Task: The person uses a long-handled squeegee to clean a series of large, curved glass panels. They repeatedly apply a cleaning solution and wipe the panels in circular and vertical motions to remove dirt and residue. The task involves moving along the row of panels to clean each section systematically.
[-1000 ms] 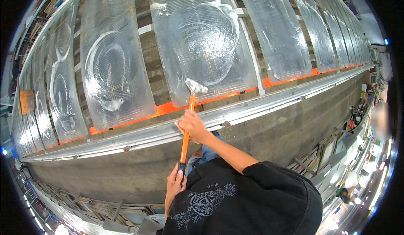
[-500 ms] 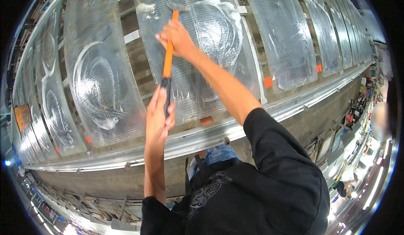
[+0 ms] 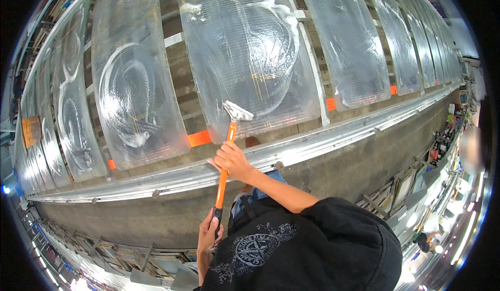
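Gripping one orange-handled scraper (image 3: 222, 187), the left hand (image 3: 209, 232) held its black end, the right hand (image 3: 233, 161) its shaft; one translucent panel (image 3: 219, 57) lay beneath its foamy head.

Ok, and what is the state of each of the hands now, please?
Left hand: closed, holding the black grip of the orange pole.
Right hand: closed around the same pole, nearer its foamy head.

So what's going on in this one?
A person holds a long orange-handled tool with both hands: the left hand on its black grip, the right hand higher up the orange shaft. Its whitish head is at the near end of a clear panel, one of a row on a metal frame. White, foamy-looking smears mark several panels.
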A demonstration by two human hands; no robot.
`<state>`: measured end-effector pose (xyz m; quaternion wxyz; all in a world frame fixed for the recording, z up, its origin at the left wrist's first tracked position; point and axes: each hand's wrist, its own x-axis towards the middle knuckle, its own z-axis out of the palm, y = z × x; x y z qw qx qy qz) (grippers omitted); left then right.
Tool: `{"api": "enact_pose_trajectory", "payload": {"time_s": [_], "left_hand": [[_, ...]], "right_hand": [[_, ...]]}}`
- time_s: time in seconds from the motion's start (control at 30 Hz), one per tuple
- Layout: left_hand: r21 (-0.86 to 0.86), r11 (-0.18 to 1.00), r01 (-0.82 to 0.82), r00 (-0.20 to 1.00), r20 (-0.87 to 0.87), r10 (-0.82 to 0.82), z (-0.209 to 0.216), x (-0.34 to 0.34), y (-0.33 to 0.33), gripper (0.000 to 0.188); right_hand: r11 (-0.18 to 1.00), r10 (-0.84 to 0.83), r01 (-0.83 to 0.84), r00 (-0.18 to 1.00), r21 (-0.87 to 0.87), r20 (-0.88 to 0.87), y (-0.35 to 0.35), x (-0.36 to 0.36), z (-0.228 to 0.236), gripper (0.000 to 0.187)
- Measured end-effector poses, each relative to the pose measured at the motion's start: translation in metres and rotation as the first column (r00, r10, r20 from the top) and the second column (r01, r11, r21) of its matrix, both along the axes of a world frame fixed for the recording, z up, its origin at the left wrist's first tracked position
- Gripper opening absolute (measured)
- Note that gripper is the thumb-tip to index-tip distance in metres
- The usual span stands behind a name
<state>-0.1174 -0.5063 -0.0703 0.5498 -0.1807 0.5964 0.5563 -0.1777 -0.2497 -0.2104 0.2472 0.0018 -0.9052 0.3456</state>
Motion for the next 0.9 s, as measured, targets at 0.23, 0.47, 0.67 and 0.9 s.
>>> {"api": "enact_pose_trajectory", "payload": {"time_s": [0.23,0.47,0.67,0.9], "left_hand": [[0.024,0.982,-0.187,0.98,-0.067,0.188,-0.043,-0.142,0.129,0.054],[0.151,0.961,-0.232,0.957,-0.141,0.254,-0.008,-0.233,0.211,0.055],[-0.029,0.998,-0.057,0.993,-0.109,0.054,-0.007,-0.088,0.076,0.06],[0.016,0.997,0.069,0.997,0.042,-0.07,0.001,0.013,-0.027,0.054]], "right_hand": [[0.997,0.005,0.018,0.961,0.081,-0.276,0.105,-0.195,-0.034,0.037],[0.989,0.108,-0.075,0.957,0.128,-0.27,0.178,-0.29,-0.016,0.04],[0.989,-0.111,0.131,0.96,0.063,-0.259,0.062,-0.103,-0.015,0.039],[0.998,-0.07,0.069,0.991,0.016,0.118,-0.017,0.056,0.014,0.026]]}}
